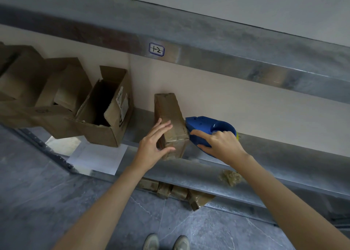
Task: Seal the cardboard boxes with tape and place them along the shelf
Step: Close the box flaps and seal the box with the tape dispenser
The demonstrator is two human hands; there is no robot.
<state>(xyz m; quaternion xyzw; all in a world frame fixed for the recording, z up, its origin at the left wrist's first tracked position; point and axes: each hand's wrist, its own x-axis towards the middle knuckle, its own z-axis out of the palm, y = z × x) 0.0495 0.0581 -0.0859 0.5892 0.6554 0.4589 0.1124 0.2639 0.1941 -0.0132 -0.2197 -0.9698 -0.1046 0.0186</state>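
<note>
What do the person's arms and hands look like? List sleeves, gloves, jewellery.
The left forearm and right forearm are bare as far up as the view shows, with no sleeve edge in sight. The left hand and right hand wear no gloves; no watch, bracelet or ring shows on the sides facing the camera.

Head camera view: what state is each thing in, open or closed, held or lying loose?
small box: closed, standing on the shelf, left hand resting on it with straight fingers.
tape dispenser: gripped by the right hand, nose against the small box.
big box: flaps open, tilted.
boxes under the shelf: closed, on the floor.
</note>
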